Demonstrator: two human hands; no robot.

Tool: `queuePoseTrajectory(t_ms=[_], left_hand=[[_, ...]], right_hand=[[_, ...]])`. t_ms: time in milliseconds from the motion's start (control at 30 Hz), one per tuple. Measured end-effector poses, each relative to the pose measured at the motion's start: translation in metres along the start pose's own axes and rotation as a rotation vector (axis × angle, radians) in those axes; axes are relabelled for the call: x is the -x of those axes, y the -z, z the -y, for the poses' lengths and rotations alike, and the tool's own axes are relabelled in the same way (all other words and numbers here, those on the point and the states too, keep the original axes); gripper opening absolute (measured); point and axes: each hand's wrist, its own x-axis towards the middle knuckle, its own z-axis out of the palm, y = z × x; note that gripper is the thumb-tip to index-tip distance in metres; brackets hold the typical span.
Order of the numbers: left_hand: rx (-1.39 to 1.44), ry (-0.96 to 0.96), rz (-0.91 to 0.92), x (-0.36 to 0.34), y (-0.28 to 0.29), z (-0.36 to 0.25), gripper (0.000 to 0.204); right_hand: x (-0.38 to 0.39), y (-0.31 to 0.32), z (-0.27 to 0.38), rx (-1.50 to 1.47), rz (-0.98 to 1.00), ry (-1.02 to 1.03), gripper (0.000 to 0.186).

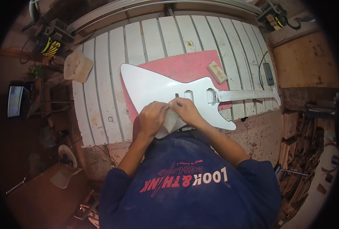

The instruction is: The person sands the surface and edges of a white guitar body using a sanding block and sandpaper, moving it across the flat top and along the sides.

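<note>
A white, angular guitar body [146, 84] with cutouts and a long pale neck [245, 95] lies on a pink mat [200, 59] on a white slatted table [100, 57]. At the body's lower edge my left hand [152, 118] is closed with its fingertips pinching a beige sheet, perhaps paper [170, 121], which hangs between my hands. Touching it from the right, my right hand [185, 113] is closed round a small dark object [177, 95], too small to name, over the sheet's top.
A pale block [216, 71] rests on the mat's right. A beige cap [78, 66] sits at the table's left, a black power strip [268, 73] at its right. Machinery [51, 42] borders the far corners; a screen [15, 101] stands left, stacked wood [287, 152] lower right.
</note>
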Motion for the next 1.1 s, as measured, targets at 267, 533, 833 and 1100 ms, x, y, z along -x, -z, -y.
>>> queuePoseTrajectory(t_ms=[267,533,833,1100], left_hand=[[0.277,-0.125,-0.399,0.015,0.122,-0.019,0.003],[-0.369,0.156,-1.049,-0.001,0.263,0.103,0.027],[-0.171,0.319,-0.49,-0.028,0.08,0.139,0.033],[0.829,0.953,0.113,0.003,-0.057,0.017,0.033]], right_hand=[[-0.05,0.123,-0.122,-0.597,-0.801,-0.37,0.041],[-0.012,0.164,-0.073,-0.697,-0.834,-0.059,0.029],[-0.029,0.064,-0.043,-0.769,-0.509,-0.142,0.024],[-0.05,0.052,-0.041,-0.291,-0.384,-0.039,0.027]])
